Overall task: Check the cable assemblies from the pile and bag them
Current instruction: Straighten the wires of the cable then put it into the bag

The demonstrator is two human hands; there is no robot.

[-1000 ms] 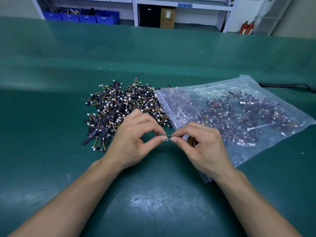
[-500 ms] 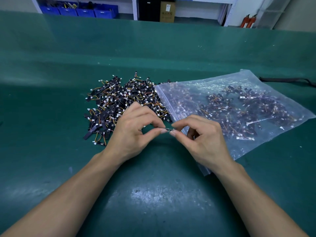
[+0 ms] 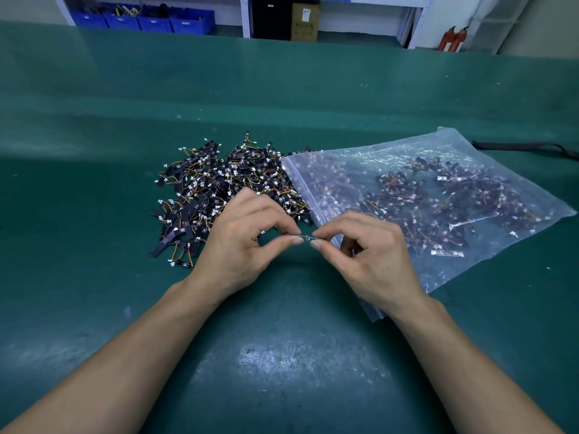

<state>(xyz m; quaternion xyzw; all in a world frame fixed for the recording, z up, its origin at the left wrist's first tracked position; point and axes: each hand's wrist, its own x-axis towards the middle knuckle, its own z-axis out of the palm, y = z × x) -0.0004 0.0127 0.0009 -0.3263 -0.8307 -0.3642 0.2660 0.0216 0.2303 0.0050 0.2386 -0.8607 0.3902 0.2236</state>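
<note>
Bag point(image 3: 445, 145): clear plastic, flat on the table point(image 3: 282, 355) at 2 o'clock, holding many cable assemblies point(image 3: 404, 189).
Left hand point(image 3: 241, 242): grip pinches one end of a single cable piece point(image 3: 305, 237).
Right hand point(image 3: 369, 255): grip pinches its other end, above the bag's mouth edge.
Pile point(image 3: 219, 195): loose assemblies at 11 o'clock, touching the bag.

The worktop point(image 3: 94, 214) was dark green. The pile point(image 3: 219, 189) was black with white, yellow and orange bits. The bag point(image 3: 438, 158) was clear. Bins point(image 3: 141, 21) behind were blue.
</note>
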